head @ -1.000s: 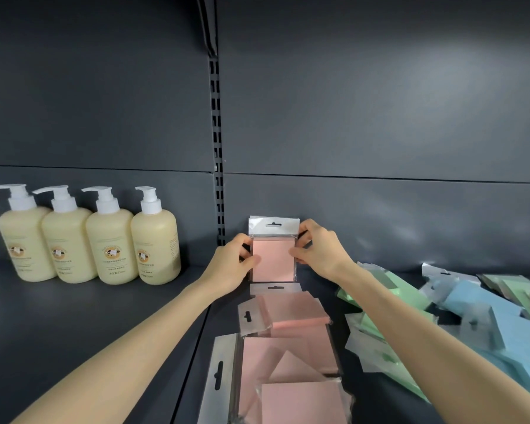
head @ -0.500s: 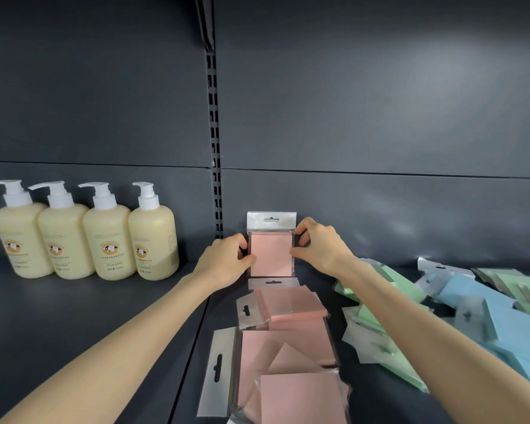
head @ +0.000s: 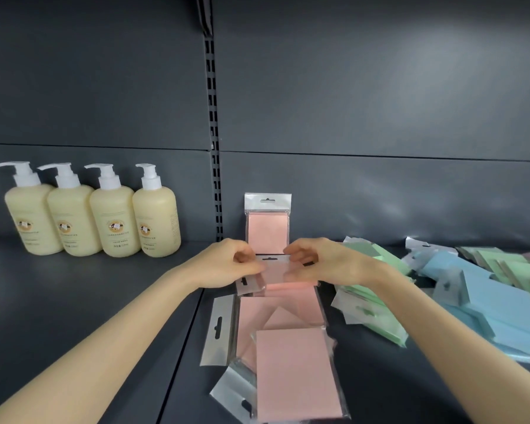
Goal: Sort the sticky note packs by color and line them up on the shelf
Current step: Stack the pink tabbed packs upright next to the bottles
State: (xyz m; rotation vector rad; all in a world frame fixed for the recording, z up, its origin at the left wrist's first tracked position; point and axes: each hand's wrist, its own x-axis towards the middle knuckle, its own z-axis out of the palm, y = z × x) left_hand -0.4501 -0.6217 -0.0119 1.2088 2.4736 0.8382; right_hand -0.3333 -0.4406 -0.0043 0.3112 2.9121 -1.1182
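Left grip (head: 227, 266) and right grip (head: 322, 261) have dropped from the standing pink pack (head: 267, 232) to pinch the next pack (head: 274, 270); the 3 o'clock heap (head: 484, 304) remains unsorted

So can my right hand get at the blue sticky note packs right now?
Probably yes, once freed: the right hand pinches a pink pack with the left hand, and the blue packs lie uncovered to its right, beyond flat green packs.
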